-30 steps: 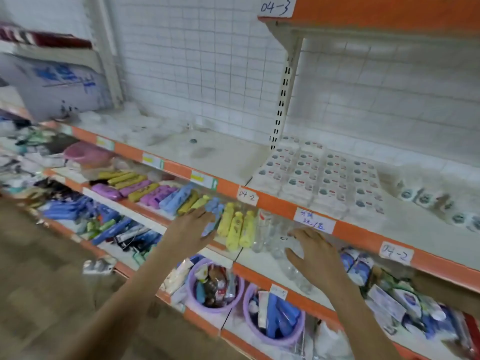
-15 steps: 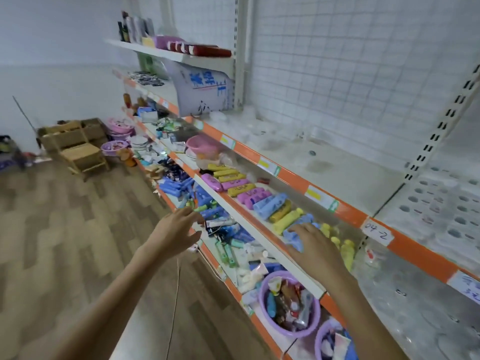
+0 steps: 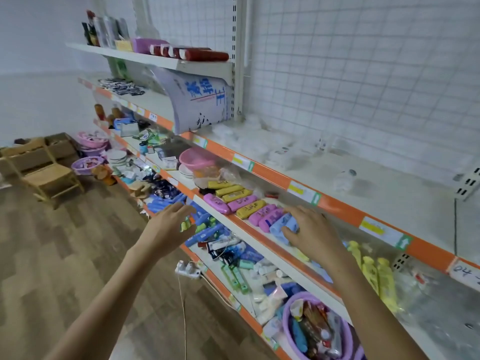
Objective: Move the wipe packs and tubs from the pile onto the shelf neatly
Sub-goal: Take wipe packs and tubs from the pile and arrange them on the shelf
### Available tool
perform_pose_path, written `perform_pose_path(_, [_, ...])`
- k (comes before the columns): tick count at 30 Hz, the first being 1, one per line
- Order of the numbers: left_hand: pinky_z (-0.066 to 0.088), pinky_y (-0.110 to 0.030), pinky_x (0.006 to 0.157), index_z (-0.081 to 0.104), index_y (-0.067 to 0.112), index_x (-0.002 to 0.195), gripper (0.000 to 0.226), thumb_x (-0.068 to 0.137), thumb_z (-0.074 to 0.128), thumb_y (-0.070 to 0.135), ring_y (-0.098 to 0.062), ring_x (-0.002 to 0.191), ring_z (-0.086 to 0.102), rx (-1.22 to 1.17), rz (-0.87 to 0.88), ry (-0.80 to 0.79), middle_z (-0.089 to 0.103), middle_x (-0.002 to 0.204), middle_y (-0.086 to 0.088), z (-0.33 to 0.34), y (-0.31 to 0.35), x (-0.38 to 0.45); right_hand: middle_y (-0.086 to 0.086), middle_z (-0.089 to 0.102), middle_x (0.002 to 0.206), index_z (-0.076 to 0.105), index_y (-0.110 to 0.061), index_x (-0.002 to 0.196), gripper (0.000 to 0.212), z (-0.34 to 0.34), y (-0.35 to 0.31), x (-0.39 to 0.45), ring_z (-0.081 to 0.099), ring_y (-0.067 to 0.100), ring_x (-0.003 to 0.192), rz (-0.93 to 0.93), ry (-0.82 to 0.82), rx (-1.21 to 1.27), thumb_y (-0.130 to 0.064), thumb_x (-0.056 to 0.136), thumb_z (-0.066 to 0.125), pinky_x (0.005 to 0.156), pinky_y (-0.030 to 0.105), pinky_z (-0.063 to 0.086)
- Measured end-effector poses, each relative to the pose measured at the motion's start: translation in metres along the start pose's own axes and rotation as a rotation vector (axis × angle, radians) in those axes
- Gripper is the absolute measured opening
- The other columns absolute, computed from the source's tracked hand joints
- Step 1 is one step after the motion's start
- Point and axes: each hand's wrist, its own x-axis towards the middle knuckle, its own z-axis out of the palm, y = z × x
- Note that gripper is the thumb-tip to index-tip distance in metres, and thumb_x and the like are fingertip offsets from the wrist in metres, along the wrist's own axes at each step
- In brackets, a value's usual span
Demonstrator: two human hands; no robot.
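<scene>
Right hand point(image 3: 313, 231) on blue pack point(image 3: 285, 226), beside pink packs point(image 3: 265, 215).

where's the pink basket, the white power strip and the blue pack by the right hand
pink basket point(image 3: 195, 157), head view, on its front wall
white power strip point(image 3: 187, 268), head view, on its top face
blue pack point(image 3: 285, 224), head view, on its upper face

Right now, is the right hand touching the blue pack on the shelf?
Touching. The head view shows the right hand lying on the blue pack, fingers spread over its top.
</scene>
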Motion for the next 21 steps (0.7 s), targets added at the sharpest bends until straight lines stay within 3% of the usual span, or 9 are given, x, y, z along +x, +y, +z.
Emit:
perform_pose_path(9, [0.045,-0.028,0.079,0.055,0.018,0.123,0.039,0.086,0.061,0.03,-0.019,0.106,0.056,-0.092,0.124,-0.033,0.056,0.12,0.001,0.034,-0.02,0.12,-0.008,0.049,0.133,0.044,-0.026,0.131,0.042,-0.002,0.04,0.08,0.044,0.016,0.121,0.084,0.071,-0.11,-0.038,0.091,0.049,0.093,0.029,0.033])
perform_pose_path(16, [0.044,-0.031,0.081,0.058,0.019,0.119,0.036,0.086,0.061,0.029,-0.02,0.107,0.056,-0.097,0.276,0.046,0.058,0.118,0.001,0.04,-0.011,0.258,-0.005,0.049,0.135,0.045,-0.025,0.131,0.042,-0.019,0.092,0.185,0.043,0.018,0.123,0.169,0.199,-0.124,-0.038,0.091,0.051,0.096,0.033,0.034])
perform_pose_path(21, [0.042,-0.029,0.083,0.056,0.018,0.119,0.034,0.088,0.059,0.032,-0.018,0.106,0.054,-0.057,0.403,0.065,0.058,0.114,0.0,0.042,0.005,0.37,-0.003,0.055,0.126,0.048,-0.024,0.126,0.04,-0.029,0.137,0.264,0.048,0.019,0.115,0.245,0.231,-0.031,-0.036,0.089,0.054,0.091,0.034,0.037])
